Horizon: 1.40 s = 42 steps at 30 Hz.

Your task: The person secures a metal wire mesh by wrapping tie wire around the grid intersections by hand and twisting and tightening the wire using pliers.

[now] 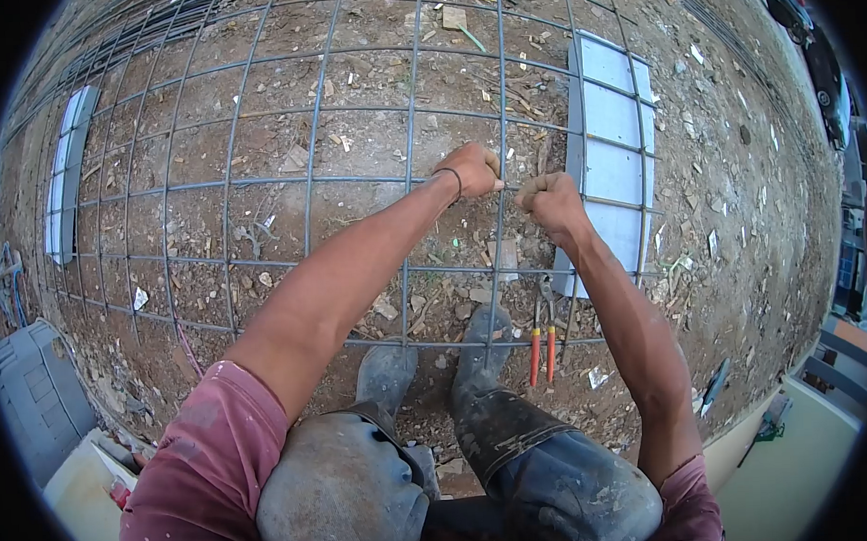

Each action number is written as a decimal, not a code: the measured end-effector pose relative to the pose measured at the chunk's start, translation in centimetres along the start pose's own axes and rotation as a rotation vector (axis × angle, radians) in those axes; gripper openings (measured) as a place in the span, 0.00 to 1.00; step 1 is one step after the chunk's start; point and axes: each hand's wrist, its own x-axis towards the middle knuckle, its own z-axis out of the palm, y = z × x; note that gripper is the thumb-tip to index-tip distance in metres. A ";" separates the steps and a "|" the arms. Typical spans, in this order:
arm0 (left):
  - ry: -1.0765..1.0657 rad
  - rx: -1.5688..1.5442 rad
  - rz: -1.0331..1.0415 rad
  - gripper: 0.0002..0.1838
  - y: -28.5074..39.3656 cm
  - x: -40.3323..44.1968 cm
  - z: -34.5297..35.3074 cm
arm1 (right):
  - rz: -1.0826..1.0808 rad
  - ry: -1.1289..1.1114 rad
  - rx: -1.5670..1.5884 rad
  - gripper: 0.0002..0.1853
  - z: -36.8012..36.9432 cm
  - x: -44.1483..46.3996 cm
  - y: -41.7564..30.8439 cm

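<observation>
A grid of crossed steel bars (317,111) spreads in front of me, over the dirt. My left hand (472,168), with a dark band at the wrist, is closed just left of a bar crossing near the middle of the grid. My right hand (551,203) is closed on the right side of that same crossing, its fingertips toward the left hand. Whatever either hand pinches is too small to make out. Pliers with red and yellow handles (543,348) hang on the near bar, between my right boot and right forearm.
White blocks lie under the grid at right (610,156) and far left (69,175). My boots (387,374) are at the grid's near edge. More bars (143,37) are stacked at the upper left. A grey box (42,394) sits at the lower left.
</observation>
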 end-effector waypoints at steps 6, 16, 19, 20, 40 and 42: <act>-0.010 -0.002 0.002 0.07 0.4 -0.4 -0.2 | 0.092 0.089 0.144 0.03 1.6 -2.0 0.3; -0.030 -0.008 -0.041 0.09 -0.6 0.7 0.0 | -0.502 0.124 -1.142 0.06 0.8 -0.5 -6.1; -0.008 0.122 -0.041 0.09 1.1 -0.8 -0.7 | -0.670 0.077 -1.204 0.08 1.7 -0.6 -7.1; -0.006 0.119 -0.042 0.09 0.5 -0.4 -0.5 | -0.659 0.083 -1.178 0.08 1.9 -1.0 -6.9; 0.012 0.005 0.009 0.11 0.4 -0.3 -0.1 | -0.540 0.076 -1.218 0.06 0.5 4.3 -4.1; 0.004 0.092 -0.018 0.12 0.4 -0.1 -0.4 | -0.716 -0.014 -1.291 0.07 0.7 3.8 -5.7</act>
